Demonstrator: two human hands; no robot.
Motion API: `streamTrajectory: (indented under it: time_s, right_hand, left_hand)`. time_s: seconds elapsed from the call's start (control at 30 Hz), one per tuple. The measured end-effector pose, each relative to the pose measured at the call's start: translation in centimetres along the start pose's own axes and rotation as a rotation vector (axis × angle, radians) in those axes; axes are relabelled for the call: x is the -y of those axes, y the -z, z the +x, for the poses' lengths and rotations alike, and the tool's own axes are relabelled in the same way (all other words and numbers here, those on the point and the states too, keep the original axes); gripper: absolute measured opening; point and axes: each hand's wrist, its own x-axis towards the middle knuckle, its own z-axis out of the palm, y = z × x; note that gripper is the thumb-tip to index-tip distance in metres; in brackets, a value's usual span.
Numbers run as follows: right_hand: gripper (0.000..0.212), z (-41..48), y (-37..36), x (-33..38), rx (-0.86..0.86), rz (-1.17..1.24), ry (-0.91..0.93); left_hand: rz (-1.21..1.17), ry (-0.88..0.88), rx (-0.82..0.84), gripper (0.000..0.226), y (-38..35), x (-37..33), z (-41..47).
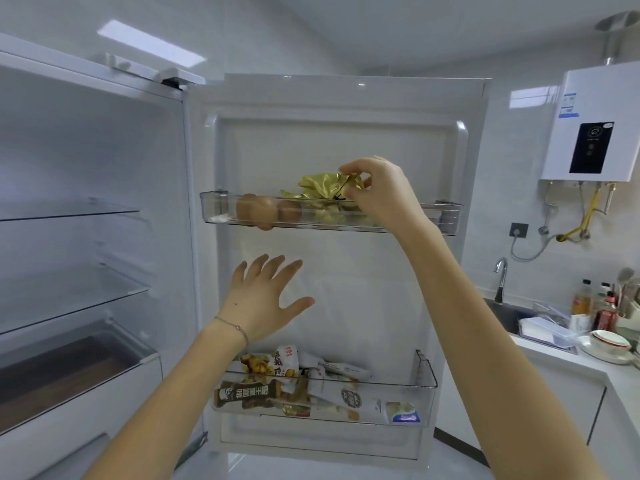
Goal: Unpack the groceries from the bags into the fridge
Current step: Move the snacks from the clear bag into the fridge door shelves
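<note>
The fridge door [339, 278] stands open in front of me. Its upper clear door shelf [446, 216] holds brown kiwis [258, 209] on the left and a crumpled gold foil packet [322, 188] to their right. My right hand [381, 192] pinches the top of that gold packet, which sits in the shelf. My left hand [266, 299] hovers below with spread fingers, holding nothing, in front of the door's inner wall. The lower door shelf [424, 379] is packed with several snack packets [273, 379].
The fridge interior at left has bare glass shelves [69, 211] and a drawer [83, 368] at the bottom. At right is a counter with a sink and tap [501, 278], bottles [595, 303], stacked bowls [609, 344], and a wall-mounted water heater [595, 123].
</note>
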Motion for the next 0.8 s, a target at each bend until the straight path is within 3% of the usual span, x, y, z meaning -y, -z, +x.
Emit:
streamTrajectory:
  time_s: [0.13,0.3,0.5,0.67,0.8]
  right_hand:
    - [0.022,-0.5,0.4,-0.2,-0.023,0.05,-0.067]
    - [0.022,-1.8,0.4,-0.2,-0.08,0.021,-0.075]
    - [0.037,-3.7,0.1,-0.4,-0.135,-0.015,0.004]
    - [0.051,-6.9,0.7,-2.0,-0.206,-0.136,0.126]
    - [0.06,-10.8,2.4,-4.2,-0.167,-0.254,0.067]
  left_hand:
    - [0.011,-0.003,0.018,0.115,0.1,-0.4,0.2]
    - [-0.035,-0.025,0.037,0.105,0.2,-0.9,0.3]
    - [-0.022,-0.06,0.035,0.108,-0.2,-2.0,0.0]
    - [-0.044,-0.094,0.062,0.095,-0.8,-4.3,0.1]
    - [-0.099,-0.152,0.111,0.094,-2.0,-7.8,0.5]
